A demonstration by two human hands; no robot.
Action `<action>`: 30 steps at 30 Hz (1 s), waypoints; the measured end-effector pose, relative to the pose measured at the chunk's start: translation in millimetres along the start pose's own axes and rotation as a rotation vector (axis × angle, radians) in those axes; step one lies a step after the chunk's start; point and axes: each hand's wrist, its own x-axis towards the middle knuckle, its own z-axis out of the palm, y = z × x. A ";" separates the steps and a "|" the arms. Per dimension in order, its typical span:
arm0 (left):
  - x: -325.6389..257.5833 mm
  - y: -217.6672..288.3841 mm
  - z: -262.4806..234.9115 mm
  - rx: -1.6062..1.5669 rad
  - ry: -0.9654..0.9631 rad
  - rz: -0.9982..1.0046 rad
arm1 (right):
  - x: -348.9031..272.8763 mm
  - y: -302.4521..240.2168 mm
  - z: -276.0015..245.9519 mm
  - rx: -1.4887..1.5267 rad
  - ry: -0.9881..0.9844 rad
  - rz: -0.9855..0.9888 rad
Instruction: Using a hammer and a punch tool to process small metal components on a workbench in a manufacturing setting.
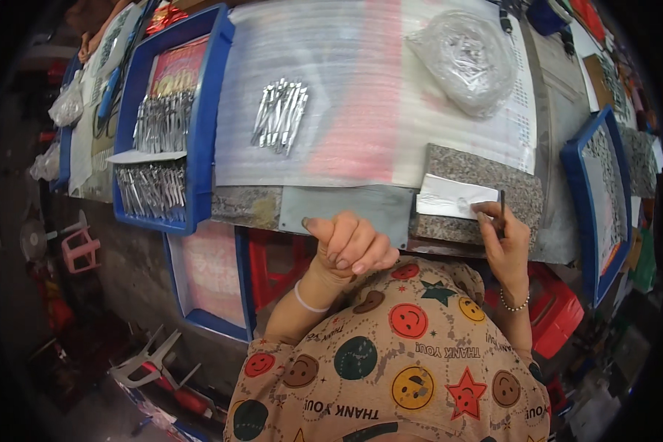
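My right hand (507,239) is at the granite slab (457,160) near the table's front edge. Its fingers are closed round a thin dark stick-like tool (502,200), whose kind I cannot make out. The fingertips touch the right end of a folded white paper (438,200) that lies on the slab. My left hand (353,243) hangs just off the front edge, left of the slab. Its fingers are curled into a loose fist with the thumb sticking out; whatever may be inside the palm is hidden.
Slim metal pieces (280,114) lie heaped on the foam-covered tabletop (346,44). A clear plastic bag (468,62) of metal parts sits at the back right. More pieces fill a blue tray (202,147) on the left; another blue tray (573,166) stands on the right. Red stools (556,309) are below.
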 end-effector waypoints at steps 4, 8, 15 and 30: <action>-5.9 2.1 -0.9 -0.047 -0.079 0.031 | 0.4 -8.0 3.9 0.010 0.015 -0.020; -7.1 13.9 8.6 -0.060 -0.093 -0.003 | -0.3 -22.4 8.3 -0.004 -0.016 -0.067; -10.9 23.6 6.3 -0.099 -0.246 0.055 | 5.8 -52.2 28.4 -0.042 -0.126 -0.088; -26.7 195.7 140.5 2.165 1.027 0.357 | 7.4 -80.4 59.2 0.025 -0.344 -0.284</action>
